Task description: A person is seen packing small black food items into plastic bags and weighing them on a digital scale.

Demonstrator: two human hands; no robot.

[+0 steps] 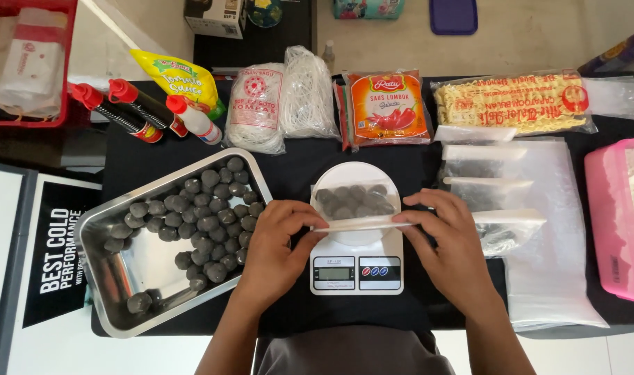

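Bag: small clear bag (355, 201) of dark grey balls, lying on the white kitchen scale (356, 267); its open top edge pulled flat toward the person.
Left hand (275, 243): fingers pinch the bag's top strip at its left end.
Right hand (452, 243): fingers pinch the same strip at its right end.
Progress: bag looks filled and on the scale; mouth seemingly being closed, not yet sealed as far as I can tell.
Left of scale: steel tray (108, 278), many loose balls (206, 222) left in it.
Right of scale: filled bags (483, 187) on a stack of empty plastic bags (553, 264).
Beyond scale: sauce packets, noodles, bottles on the black table (296, 167).
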